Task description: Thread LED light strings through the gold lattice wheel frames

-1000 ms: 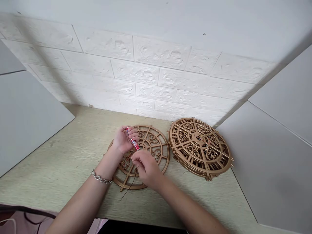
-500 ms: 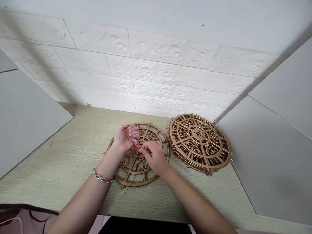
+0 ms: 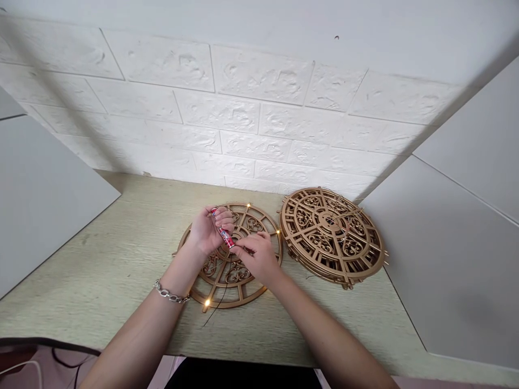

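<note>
My left hand is closed around a small red and white battery, held over a flat round wooden fretwork disc. My right hand pinches at the lower end of the battery, where a thin dark wire hangs down across the disc. Small warm lights glow on the disc's rim, at the front, at the back and at the right. A bracelet is on my left wrist.
A thicker stack of round wooden fretwork discs with thin wires on top lies to the right on the pale wooden table. White brick-pattern wall behind; grey panels stand at both sides.
My right hand has moved up to the end of the battery and stays there. Small lights on the disc's rim have come on, where none glowed before.
</note>
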The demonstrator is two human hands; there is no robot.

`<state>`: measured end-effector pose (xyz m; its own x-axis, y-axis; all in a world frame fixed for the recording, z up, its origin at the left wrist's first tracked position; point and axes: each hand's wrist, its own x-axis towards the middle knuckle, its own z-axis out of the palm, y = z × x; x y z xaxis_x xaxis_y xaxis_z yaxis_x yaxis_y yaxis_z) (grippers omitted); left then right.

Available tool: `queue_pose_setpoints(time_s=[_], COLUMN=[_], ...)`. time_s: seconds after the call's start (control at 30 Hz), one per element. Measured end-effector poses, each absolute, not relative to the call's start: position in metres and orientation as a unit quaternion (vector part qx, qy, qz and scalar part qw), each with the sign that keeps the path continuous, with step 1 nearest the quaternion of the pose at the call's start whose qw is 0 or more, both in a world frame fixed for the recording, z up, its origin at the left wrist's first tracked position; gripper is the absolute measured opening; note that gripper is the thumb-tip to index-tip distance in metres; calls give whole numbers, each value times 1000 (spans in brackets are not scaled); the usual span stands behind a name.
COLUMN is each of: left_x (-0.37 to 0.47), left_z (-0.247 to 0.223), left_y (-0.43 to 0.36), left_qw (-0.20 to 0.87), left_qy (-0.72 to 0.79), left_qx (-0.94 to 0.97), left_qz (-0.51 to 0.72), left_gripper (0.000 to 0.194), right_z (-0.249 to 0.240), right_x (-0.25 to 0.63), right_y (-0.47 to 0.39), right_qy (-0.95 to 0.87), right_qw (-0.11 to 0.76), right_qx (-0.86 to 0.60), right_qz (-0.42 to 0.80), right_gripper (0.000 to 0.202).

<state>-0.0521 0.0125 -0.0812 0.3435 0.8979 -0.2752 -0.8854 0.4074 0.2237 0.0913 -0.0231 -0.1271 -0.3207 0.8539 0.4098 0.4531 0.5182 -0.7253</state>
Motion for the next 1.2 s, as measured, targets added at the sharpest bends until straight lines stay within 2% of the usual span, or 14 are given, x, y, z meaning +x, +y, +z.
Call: queue_pose_setpoints(time_s=[0.17,0.43,0.57,0.73,0.87,1.03,1.2], left_x=[-55,-65,-68,-69,-71,-73,-74], left_z=[-81,-72,-71,-71,-70,-70,-74], left_y=[14,13,12,12,12,14,17], left_qw=[822,833,834,846,853,854,855], left_qy=[228,323,340,325,318,317,312], left_qx=[84,219,251,270,264,238,224], left_qz=[514,392,355,327,319,338,350], left_gripper=[23,39,46,48,50,52,52], right_z=[-129,-134,-135,-136,-135,-127,-120], right_x=[94,94,94,96,96,96,95], right_y=[-23,-26,-26,-24,-25,-28,-33], right_qy=[-789,-804,-796,-794,-799,-769,-782], right_qw=[395,407,418,424,418,460,420], right_qx=[-425,-432,-437,-436,-431,-439,-451], right_qz=[206,42,0,-11,-15,58,91], right_gripper=[14,17,20,14,18,22,23])
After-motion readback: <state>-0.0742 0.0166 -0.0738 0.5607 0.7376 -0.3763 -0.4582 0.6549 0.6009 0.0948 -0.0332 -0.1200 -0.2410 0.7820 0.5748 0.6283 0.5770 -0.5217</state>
